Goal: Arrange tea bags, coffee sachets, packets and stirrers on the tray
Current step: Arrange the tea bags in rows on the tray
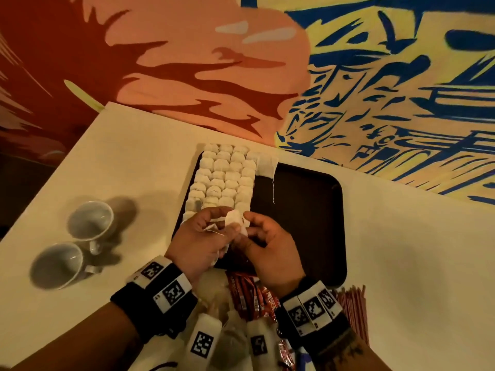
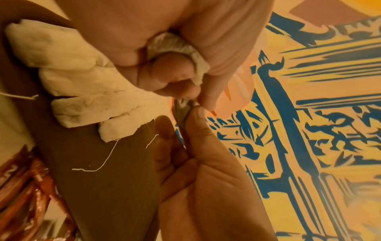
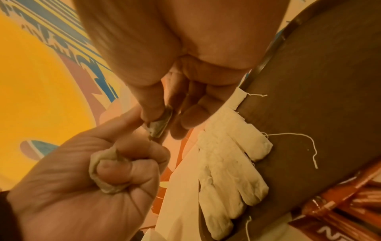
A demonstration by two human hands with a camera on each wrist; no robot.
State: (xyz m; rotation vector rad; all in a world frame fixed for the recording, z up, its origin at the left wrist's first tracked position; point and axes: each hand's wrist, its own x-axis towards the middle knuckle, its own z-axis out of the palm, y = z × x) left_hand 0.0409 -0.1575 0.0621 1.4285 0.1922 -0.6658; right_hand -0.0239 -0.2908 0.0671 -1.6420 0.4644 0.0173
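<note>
Both hands meet over the near edge of the tray. My left hand curls its lower fingers round a crumpled tea bag, while its thumb and forefinger, together with the thumb and forefinger of my right hand, pinch a small greyish tag; I take this for the bag's paper label, though the wrist views are too blurred to be sure.

Largest first: the dark tray lies on the pale table, its left part filled with close rows of tea bags, its right part bare save one bag with a trailing string. Red coffee sachets and a bundle of stirrers wait off the tray, just near me; two cups stand well to the left.

I judge the held bag very light, soft and easily torn, with thin paper that creases under pressure. The string snags and tangles. I would hold the bag by its flat sides with a loose pinch, not by the tag, and lay it flat beside the last row.
</note>
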